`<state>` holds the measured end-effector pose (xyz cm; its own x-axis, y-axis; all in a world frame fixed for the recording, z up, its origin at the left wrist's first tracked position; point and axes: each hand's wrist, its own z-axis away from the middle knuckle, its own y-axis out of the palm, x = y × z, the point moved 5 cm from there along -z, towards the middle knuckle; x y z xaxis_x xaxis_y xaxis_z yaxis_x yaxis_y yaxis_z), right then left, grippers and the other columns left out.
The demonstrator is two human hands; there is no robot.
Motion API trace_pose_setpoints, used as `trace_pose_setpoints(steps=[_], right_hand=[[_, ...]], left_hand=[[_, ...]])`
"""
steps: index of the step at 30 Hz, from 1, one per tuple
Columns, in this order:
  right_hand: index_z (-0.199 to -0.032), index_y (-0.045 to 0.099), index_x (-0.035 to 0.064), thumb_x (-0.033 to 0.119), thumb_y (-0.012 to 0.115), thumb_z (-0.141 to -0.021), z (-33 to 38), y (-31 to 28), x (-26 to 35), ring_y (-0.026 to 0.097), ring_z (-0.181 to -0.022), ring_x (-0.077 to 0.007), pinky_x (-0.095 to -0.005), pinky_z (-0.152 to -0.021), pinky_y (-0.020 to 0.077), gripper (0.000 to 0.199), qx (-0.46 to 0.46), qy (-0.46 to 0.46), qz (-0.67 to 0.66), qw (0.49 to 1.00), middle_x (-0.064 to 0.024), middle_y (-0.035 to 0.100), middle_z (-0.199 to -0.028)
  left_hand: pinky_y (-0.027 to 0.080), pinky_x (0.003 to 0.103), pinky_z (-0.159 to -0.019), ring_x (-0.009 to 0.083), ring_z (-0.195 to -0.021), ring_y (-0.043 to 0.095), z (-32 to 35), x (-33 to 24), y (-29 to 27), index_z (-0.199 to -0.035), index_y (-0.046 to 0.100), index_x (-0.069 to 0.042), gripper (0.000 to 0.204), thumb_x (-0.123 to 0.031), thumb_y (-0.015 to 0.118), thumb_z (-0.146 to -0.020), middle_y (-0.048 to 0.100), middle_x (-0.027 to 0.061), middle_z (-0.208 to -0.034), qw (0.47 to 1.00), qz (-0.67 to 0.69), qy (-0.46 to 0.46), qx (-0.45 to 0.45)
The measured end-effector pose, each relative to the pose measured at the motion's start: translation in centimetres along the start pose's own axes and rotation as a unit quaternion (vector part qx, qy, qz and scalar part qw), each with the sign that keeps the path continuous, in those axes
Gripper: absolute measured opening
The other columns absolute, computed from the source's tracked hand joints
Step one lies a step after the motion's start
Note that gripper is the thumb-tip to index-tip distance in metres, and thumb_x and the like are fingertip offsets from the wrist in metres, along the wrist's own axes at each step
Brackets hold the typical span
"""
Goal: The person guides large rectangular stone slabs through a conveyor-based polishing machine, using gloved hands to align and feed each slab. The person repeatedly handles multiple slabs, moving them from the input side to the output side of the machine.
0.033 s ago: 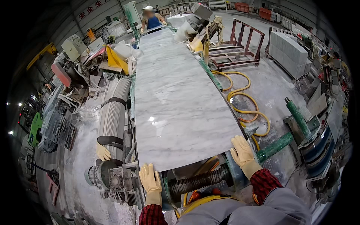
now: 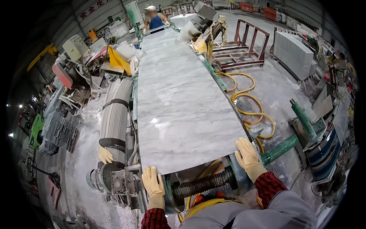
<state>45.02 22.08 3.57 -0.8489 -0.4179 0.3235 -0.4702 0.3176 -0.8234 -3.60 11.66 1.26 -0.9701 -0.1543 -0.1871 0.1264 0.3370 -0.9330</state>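
Observation:
A long grey-white marble slab (image 2: 179,99) lies flat on a machine bed and runs away from me. My left hand (image 2: 152,181), in a yellow glove, rests flat with fingers apart at the slab's near left corner. At the near right corner my right hand (image 2: 247,154), also gloved, lies with its fingers on the slab's edge. Neither hand holds anything. Below the slab's near end, between my hands, sits a dark ribbed roller (image 2: 202,185). A person in blue with a cap (image 2: 154,17) stands at the far end.
A yellow hose (image 2: 248,107) coils on the wet floor to the right, near green cylinders (image 2: 280,149). A red metal rack (image 2: 244,45) and stacked grey slabs (image 2: 293,53) stand beyond. On the left are a ribbed grey roll (image 2: 114,118), a motor (image 2: 106,179) and a loose yellow glove (image 2: 105,154).

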Motion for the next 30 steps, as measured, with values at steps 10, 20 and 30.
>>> trace_pose_setpoints(steps=[10, 20, 30], right_hand=[[-0.146, 0.06, 0.0029, 0.019, 0.073, -0.097, 0.2, 0.1, 0.2, 0.053, -0.142, -0.0465, -0.0533, -0.122, 0.0413, 0.053, 0.006, -0.006, 0.014, 1.0, -0.0241, 0.059, -0.151], [-0.146, 0.06, 0.0023, 0.017, 0.069, -0.099, 0.6, -0.1, 0.4, 0.055, -0.14, -0.0465, -0.0538, -0.122, 0.0417, 0.05, -0.001, -0.017, 0.013, 1.0, -0.0253, 0.061, -0.149], [-0.14, 0.065, 0.0057, 0.007, 0.068, -0.095, 1.2, 0.7, -0.1, 0.058, -0.138, -0.0433, -0.0505, -0.122, 0.0441, 0.045, -0.015, -0.012, 0.032, 0.999, -0.022, 0.065, -0.143]], left_hand=[[0.03, 0.058, -0.127, 0.0465, -0.15, 0.045, 0.0, 0.0, -0.5, -0.151, 0.055, -0.01, 0.052, -0.022, 0.067, -0.102, 0.052, 0.0261, -0.16, 1.0, 0.005, -0.003, -0.001], [0.032, 0.059, -0.125, 0.0485, -0.145, 0.048, 0.5, -0.2, -0.6, -0.148, 0.058, -0.007, 0.05, -0.022, 0.068, -0.101, 0.054, 0.0276, -0.157, 1.0, 0.012, 0.012, -0.024], [0.032, 0.059, -0.125, 0.0478, -0.146, 0.047, 0.9, -0.4, -1.0, -0.148, 0.057, -0.009, 0.049, -0.022, 0.067, -0.102, 0.053, 0.027, -0.158, 1.0, 0.012, 0.003, -0.007]])
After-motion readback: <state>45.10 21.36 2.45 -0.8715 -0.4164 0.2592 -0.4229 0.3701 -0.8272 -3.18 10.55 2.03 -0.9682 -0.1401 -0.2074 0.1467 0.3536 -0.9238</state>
